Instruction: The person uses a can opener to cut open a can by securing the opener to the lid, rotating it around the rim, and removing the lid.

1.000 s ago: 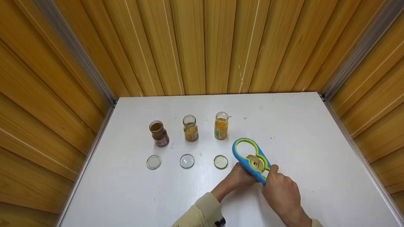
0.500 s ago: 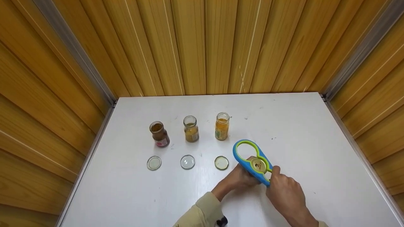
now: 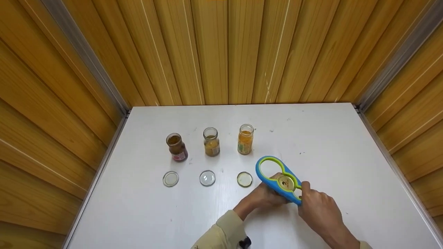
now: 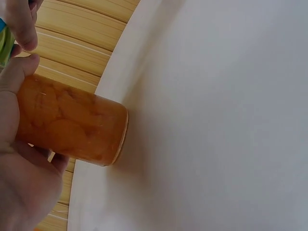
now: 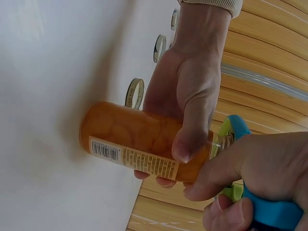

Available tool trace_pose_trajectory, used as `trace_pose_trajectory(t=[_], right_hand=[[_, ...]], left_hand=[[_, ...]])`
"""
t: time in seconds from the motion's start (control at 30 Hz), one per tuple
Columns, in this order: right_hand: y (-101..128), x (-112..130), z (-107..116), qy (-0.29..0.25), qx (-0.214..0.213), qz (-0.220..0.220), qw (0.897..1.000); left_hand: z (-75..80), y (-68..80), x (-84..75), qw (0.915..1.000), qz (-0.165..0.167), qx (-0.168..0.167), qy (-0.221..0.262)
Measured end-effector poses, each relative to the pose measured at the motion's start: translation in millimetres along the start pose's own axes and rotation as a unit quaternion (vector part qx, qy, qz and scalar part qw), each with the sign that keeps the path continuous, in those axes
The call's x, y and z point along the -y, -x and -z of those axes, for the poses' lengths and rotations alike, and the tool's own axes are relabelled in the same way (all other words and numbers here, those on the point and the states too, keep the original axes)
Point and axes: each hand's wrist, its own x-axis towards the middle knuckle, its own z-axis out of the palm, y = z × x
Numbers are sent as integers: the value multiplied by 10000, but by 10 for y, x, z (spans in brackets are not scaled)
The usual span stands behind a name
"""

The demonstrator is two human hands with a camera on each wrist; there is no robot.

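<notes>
My left hand (image 3: 264, 197) grips a glass jar (image 5: 126, 126) of orange fruit pieces, its fingers and thumb wrapped round the upper body. A printed label with a barcode faces the right wrist camera. Over the jar's gold lid (image 3: 286, 183) sits a blue and green jar opener (image 3: 273, 185), with the lid inside one of its smaller rings. My right hand (image 3: 321, 211) holds the opener's near end, fingers curled round it. In the left wrist view, the jar's base (image 4: 120, 137) shows close over the white table.
Three lidless jars stand in a row farther back: a brown one (image 3: 178, 149), a yellowish one (image 3: 212, 147) and an orange one (image 3: 245, 143). Loose lids (image 3: 171, 178) (image 3: 207, 178) (image 3: 244, 179) lie before them. Wood-look panels (image 3: 238, 52) surround the white table (image 3: 138, 214).
The right hand and the opener's near end have shifted a little to the right and slightly nearer. The left hand keeps its grip on the jar. The view has shifted slightly.
</notes>
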Motion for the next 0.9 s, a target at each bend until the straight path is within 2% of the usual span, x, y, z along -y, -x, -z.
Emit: trace_pose_trajectory(t=[0.1, 0.2, 0.33, 0.43, 0.57, 0.63, 0.73, 0.83, 0.9], right_hand=[[-25, -72, 21, 47, 117, 178, 9998], [-38, -148, 40, 74, 274, 416, 9987], [-38, -249, 45, 173, 373, 829, 9957], [-53, -320, 33, 190, 324, 1201, 9920], [-80, -410, 8, 60, 214, 1877, 9820], [-93, -452, -6, -70, 111, 2300, 9731], [-116, -506, -27, -359, 81, 2782, 9598], [-135, -538, -47, -631, 152, 3065, 9497], [-139, -546, -62, -782, 201, 3222, 9432]], left_hand=[[32, -24, -6, 9996, -49, 264, -80], [81, -31, -8, 9974, -147, 710, -18], [141, -25, -13, 9890, -366, 1427, 158], [186, -15, -45, 9830, -387, 1789, -157], [232, 33, -121, 9747, -18, 2058, -876], [239, 69, -156, 9706, 206, 2205, -944], [260, 134, -192, 9701, 584, 2256, -686], [311, 188, -206, 9702, 846, 2250, -292], [359, 213, -202, 9675, 1034, 2307, 12]])
